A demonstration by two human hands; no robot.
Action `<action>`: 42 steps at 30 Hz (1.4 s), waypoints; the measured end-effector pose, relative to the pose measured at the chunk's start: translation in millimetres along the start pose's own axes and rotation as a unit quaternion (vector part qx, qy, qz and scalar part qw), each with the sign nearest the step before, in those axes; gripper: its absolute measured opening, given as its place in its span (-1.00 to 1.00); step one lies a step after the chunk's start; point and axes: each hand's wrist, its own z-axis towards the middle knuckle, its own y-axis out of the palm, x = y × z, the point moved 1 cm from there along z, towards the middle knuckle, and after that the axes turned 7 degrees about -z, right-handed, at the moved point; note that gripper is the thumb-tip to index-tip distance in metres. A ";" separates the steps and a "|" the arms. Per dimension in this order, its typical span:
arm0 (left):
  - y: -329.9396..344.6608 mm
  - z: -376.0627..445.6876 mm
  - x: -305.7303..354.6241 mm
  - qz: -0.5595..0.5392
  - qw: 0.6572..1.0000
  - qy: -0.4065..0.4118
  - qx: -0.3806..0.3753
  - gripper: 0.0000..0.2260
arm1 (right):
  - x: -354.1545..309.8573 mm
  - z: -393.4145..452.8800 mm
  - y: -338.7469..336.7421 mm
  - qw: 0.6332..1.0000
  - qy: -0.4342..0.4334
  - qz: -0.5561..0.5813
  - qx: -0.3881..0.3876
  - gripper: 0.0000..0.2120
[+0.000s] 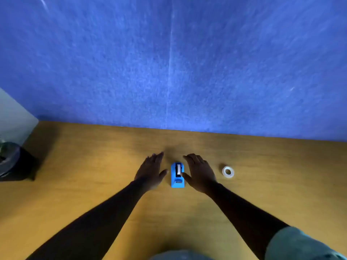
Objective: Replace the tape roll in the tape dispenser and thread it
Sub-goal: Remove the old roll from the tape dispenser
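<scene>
A small blue tape dispenser (177,175) stands on the wooden table (93,184), with a white roll or core showing in its black slot. My left hand (151,170) lies flat and open just left of it, fingers spread, not touching it. On the other side my right hand (200,172) is open too, and its thumb reaches close to the dispenser's right side. A loose roll of clear tape (228,172) lies flat on the table to the right of my right hand.
A blue felt wall (187,62) rises behind the table's far edge. At the far left stands a dark object with a greyish round top (11,162), below a pale panel (13,117).
</scene>
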 end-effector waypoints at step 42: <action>20.7 -5.9 52.0 -0.261 0.962 0.064 0.038 -0.72 | -2.0 -36.8 4.7 0.922 0.074 0.378 0.046 -0.48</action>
